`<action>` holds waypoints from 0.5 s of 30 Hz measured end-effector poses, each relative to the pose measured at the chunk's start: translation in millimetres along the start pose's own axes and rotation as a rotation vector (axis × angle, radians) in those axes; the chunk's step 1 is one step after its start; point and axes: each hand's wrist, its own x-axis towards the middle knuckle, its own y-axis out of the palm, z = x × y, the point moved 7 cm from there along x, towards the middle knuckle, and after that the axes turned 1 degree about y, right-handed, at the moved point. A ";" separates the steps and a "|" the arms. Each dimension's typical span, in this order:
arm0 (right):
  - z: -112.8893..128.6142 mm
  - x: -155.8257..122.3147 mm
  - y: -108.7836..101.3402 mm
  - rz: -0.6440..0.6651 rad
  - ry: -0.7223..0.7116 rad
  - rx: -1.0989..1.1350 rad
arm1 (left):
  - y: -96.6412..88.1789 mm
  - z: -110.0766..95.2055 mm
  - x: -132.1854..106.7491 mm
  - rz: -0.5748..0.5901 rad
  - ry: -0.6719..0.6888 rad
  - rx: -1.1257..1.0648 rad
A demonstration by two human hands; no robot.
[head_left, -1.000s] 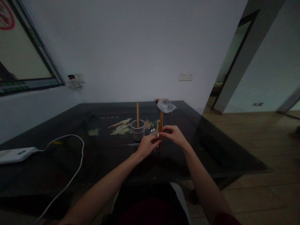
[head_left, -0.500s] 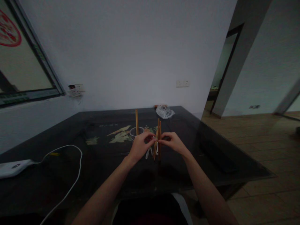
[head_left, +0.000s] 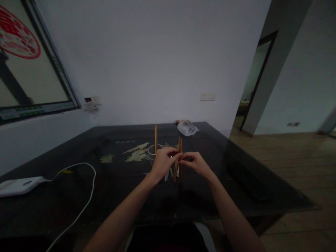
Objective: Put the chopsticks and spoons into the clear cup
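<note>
My left hand [head_left: 163,163] and my right hand [head_left: 196,163] meet above the dark table [head_left: 78,196], both pinched around a small bundle of wooden chopsticks [head_left: 179,146] held nearly upright. Pale spoon handles [head_left: 168,174] hang below my left fingers in the same bundle. Just behind my left hand stands a small clear cup [head_left: 152,152] with a single chopstick [head_left: 155,138] upright in it.
A white charger box [head_left: 18,185] with a looping white cable [head_left: 86,189] lies at the left. A crumpled clear plastic bag [head_left: 187,128] sits at the table's far edge. A dark flat object [head_left: 244,182] lies at the right. Wooden floor and a doorway are to the right.
My left hand has come up from under the bundle to grip it beside my right hand; the spoon handles now hang below. The camera view has tilted slightly.
</note>
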 end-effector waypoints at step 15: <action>-6.0 2.7 4.5 -0.002 -0.009 -0.028 | -3.7 -0.4 -2.2 0.024 -0.034 0.059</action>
